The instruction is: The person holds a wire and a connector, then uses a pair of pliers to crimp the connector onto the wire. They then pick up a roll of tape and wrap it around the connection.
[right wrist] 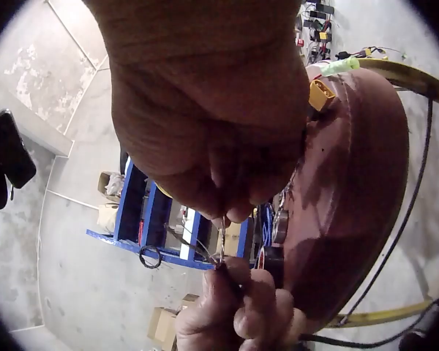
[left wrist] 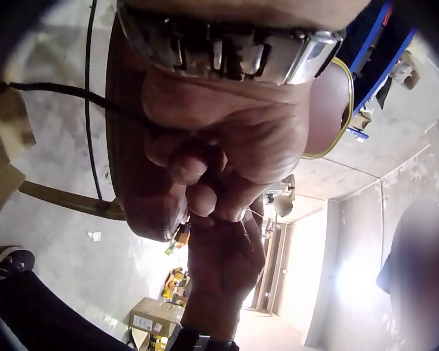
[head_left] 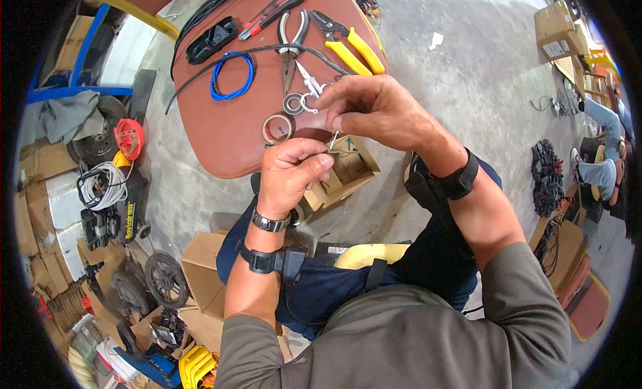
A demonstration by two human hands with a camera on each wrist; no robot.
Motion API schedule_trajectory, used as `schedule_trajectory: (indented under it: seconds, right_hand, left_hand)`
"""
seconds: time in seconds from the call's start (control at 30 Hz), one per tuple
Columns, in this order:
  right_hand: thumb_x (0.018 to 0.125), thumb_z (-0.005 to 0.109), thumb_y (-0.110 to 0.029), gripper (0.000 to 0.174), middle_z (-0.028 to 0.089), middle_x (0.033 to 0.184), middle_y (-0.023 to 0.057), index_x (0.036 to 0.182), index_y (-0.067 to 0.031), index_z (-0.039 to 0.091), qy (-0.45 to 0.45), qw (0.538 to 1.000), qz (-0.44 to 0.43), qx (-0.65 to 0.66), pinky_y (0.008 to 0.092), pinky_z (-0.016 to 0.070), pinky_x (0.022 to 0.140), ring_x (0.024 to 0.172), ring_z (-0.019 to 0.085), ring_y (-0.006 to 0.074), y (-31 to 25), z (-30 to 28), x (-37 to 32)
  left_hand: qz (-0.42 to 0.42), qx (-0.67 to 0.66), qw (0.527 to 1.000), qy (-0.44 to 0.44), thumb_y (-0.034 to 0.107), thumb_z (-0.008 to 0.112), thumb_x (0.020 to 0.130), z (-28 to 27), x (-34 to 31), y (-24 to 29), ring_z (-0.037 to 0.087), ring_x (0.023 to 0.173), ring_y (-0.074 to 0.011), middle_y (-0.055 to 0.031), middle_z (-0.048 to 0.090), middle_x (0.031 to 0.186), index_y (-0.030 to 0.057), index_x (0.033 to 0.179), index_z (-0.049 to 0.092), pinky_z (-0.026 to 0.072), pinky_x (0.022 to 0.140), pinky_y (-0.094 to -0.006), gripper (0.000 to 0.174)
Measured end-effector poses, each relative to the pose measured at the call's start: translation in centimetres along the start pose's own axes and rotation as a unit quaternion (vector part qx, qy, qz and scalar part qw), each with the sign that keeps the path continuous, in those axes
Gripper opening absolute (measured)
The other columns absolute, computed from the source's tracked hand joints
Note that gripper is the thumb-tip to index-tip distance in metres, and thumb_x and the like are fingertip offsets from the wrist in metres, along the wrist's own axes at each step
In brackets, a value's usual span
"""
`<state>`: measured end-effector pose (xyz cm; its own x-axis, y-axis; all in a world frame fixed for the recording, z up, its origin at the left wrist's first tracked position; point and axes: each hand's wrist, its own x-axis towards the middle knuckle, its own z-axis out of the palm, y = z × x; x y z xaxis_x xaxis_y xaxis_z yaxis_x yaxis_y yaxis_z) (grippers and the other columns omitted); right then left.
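Observation:
My left hand [head_left: 289, 173] grips a black cable [left wrist: 73, 91] whose end comes out between thumb and forefinger. From that end sticks a bare twisted wire [right wrist: 222, 243], with a thinner wire [right wrist: 193, 243] slanting off beside it. My right hand [head_left: 384, 113] pinches the tip of the bare wire between thumb and fingertips, close above the left hand. Nearest to the hands on the brown padded seat [head_left: 221, 148] are a roll of tape [head_left: 277, 129], a smaller black roll [head_left: 293, 103] and small scissors [head_left: 311, 84].
Farther up the seat lie long-nose pliers [head_left: 289, 54], yellow-handled wire strippers [head_left: 354, 49], a red utility knife [head_left: 274, 13], a blue wire coil [head_left: 232, 76] and a black plastic part [head_left: 212, 40]. An open cardboard box [head_left: 344, 178] stands below the hands. Another person's legs [head_left: 602, 148] show at right.

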<state>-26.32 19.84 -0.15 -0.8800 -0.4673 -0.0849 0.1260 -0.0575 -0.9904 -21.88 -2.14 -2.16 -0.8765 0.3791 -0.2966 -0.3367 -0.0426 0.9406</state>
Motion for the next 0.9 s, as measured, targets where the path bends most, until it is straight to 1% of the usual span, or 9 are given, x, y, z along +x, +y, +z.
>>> schedule_trajectory:
  seconds: [0.13,0.23,0.33,0.43,0.53,0.63,0.73,0.83,0.9]
  right_hand:
    - [0.083,0.063,0.007,0.026,0.063,0.090,-0.0005,0.108,-0.0002,0.064,-0.007,1.000,-0.002,0.002,0.0228,0.0501,0.078,0.084,0.060,0.0065,0.24,-0.01,0.06]
    - [0.084,0.063,0.005,0.023,0.063,0.090,-0.0012,0.106,-0.0006,0.064,-0.018,1.000,0.002,-0.013,0.0235,0.0493,0.079,0.085,0.059,0.0060,-0.09,0.03,0.04]
    - [0.084,0.062,0.004,0.021,0.062,0.090,-0.0015,0.104,-0.0011,0.064,-0.020,0.999,0.002,-0.030,0.0239,0.0487,0.079,0.086,0.057,0.0058,0.09,0.04,0.09]
    - [0.083,0.062,0.005,0.022,0.062,0.089,-0.0020,0.104,-0.0013,0.064,-0.024,0.999,-0.005,-0.029,0.0239,0.0483,0.079,0.086,0.057,0.0059,-0.09,0.03,0.14]
    - [0.082,0.061,0.006,0.023,0.061,0.088,-0.0022,0.104,-0.0012,0.064,-0.028,1.000,0.011,0.004,0.0239,0.0477,0.078,0.085,0.057,0.0062,-0.26,0.01,0.16]
    - [0.081,0.060,0.007,0.026,0.060,0.086,-0.0019,0.105,-0.0012,0.064,-0.061,0.998,0.020,-0.006,0.0238,0.0471,0.075,0.083,0.056,0.0066,-0.16,-0.40,0.03]
    - [0.079,0.059,0.008,0.030,0.060,0.084,-0.0016,0.107,-0.0015,0.064,-0.057,0.997,0.022,-0.053,0.0237,0.0466,0.074,0.081,0.056,0.0069,-0.09,-0.31,-0.03]
    - [0.078,0.059,0.009,0.032,0.060,0.083,-0.0015,0.108,-0.0018,0.064,-0.064,0.996,0.031,-0.058,0.0232,0.0462,0.073,0.081,0.056,0.0069,-0.10,-0.36,-0.10]
    - [0.078,0.059,0.009,0.032,0.060,0.083,-0.0014,0.107,-0.0019,0.064,-0.069,0.995,0.028,-0.065,0.0230,0.0460,0.073,0.080,0.056,0.0069,-0.10,-0.38,-0.11]
  left_hand:
    - [-0.004,0.008,1.000,-0.002,0.005,0.073,0.084,0.12,-0.04,0.36,0.057,0.060,-0.0053,-0.0011,0.065,0.071,-0.0007,0.092,0.069,0.0433,0.052,-0.0192,0.011]
    - [0.002,0.059,0.998,-0.004,0.005,0.074,0.083,0.22,-0.07,0.66,0.057,0.063,-0.0055,-0.0005,0.065,0.072,-0.0009,0.090,0.070,0.0460,0.056,-0.0206,0.009]
    - [0.001,0.057,0.998,-0.008,0.005,0.074,0.083,0.25,-0.06,0.69,0.057,0.064,-0.0058,-0.0002,0.065,0.072,-0.0009,0.088,0.070,0.0476,0.059,-0.0217,0.008]
    - [0.013,0.067,0.998,0.001,0.005,0.074,0.083,0.23,-0.06,0.49,0.057,0.065,-0.0057,0.0001,0.065,0.072,-0.0008,0.088,0.070,0.0475,0.059,-0.0216,0.009]
    - [-0.001,0.049,0.999,0.003,0.006,0.074,0.083,0.18,-0.06,0.66,0.057,0.065,-0.0057,0.0003,0.065,0.072,-0.0011,0.089,0.070,0.0476,0.059,-0.0217,0.010]
    - [0.001,0.044,0.999,0.001,0.006,0.074,0.084,0.16,-0.09,0.69,0.057,0.065,-0.0058,0.0002,0.065,0.072,-0.0014,0.089,0.070,0.0476,0.059,-0.0218,0.010]
    - [0.007,0.058,0.998,0.007,0.006,0.074,0.084,0.28,-0.14,0.55,0.057,0.065,-0.0060,-0.0003,0.065,0.073,-0.0017,0.090,0.070,0.0479,0.059,-0.0216,0.010]
    - [0.004,0.062,0.998,0.006,0.006,0.074,0.084,0.22,-0.20,0.60,0.058,0.066,-0.0061,-0.0007,0.066,0.073,-0.0017,0.090,0.070,0.0482,0.059,-0.0214,0.010]
    - [0.023,0.063,0.998,0.003,0.006,0.074,0.084,0.21,-0.13,0.39,0.058,0.067,-0.0062,-0.0010,0.066,0.074,-0.0017,0.090,0.070,0.0487,0.060,-0.0215,0.010]
